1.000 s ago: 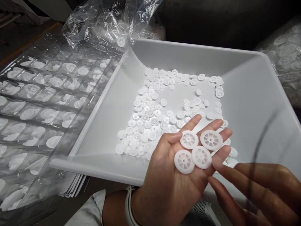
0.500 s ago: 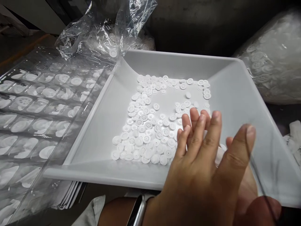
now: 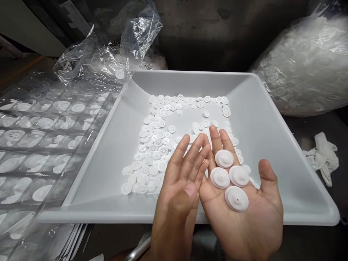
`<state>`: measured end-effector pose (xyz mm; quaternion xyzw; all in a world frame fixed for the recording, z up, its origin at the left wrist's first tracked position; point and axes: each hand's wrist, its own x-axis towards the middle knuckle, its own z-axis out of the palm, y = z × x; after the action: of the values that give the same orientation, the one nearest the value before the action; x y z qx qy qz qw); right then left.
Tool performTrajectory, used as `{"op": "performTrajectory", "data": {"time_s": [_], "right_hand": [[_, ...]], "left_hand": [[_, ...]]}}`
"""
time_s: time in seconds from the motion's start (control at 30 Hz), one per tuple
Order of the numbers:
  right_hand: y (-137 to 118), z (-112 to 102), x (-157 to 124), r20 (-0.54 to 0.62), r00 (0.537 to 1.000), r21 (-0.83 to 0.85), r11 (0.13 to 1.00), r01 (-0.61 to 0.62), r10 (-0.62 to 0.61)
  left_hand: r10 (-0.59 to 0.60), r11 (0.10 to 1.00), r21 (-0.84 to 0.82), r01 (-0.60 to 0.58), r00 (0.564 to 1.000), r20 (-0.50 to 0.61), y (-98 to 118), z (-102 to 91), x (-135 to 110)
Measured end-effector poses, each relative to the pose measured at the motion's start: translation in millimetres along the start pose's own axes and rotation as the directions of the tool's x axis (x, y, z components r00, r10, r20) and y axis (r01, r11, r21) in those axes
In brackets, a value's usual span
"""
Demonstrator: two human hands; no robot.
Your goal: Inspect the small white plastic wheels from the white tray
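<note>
At the far left, a transparent blister sheet lies just beside the left rim of the tray, with white parts sitting in its rows of pockets. Behind it, near the back left corner, a crumpled transparent plastic bag hangs open. The wide white tray carries many loose white plastic wheels, lying flat in a rough ring on its floor. Over the front edge, the left hand is open, standing on its side with fingers pointing away and holding nothing. Touching it, the right hand is open with palm up, and four of the wheels rest on it. They have no long axis: their faces lie flat, and each raised hub points upward. Past the back right corner sits a full plastic bag of wheels, and a crumpled white cloth lies beside the right edge.
</note>
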<state>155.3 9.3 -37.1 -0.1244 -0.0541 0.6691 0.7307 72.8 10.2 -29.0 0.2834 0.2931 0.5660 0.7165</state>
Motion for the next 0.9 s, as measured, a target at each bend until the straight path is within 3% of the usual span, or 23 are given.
{"op": "performTrajectory", "data": {"time_s": [0.37,0.53,0.9], "right_hand": [[0.3,3.5,1.0,0.063,0.998,0.09,0.996,0.009,-0.015],[-1.0,3.4,-0.2,0.086,0.996,0.021,0.999,0.036,-0.038],[-0.4,-5.4,7.1,0.021,0.998,-0.165,0.984,0.062,-0.06]], "left_hand": [[0.078,0.997,-0.011,-0.079,0.997,-0.013,-0.7,5.3,-3.1],[0.087,0.994,-0.068,-0.088,0.996,-0.02,0.6,5.9,-1.5],[-0.072,0.992,-0.104,0.074,0.997,0.021,5.1,-3.3,0.2]]}}
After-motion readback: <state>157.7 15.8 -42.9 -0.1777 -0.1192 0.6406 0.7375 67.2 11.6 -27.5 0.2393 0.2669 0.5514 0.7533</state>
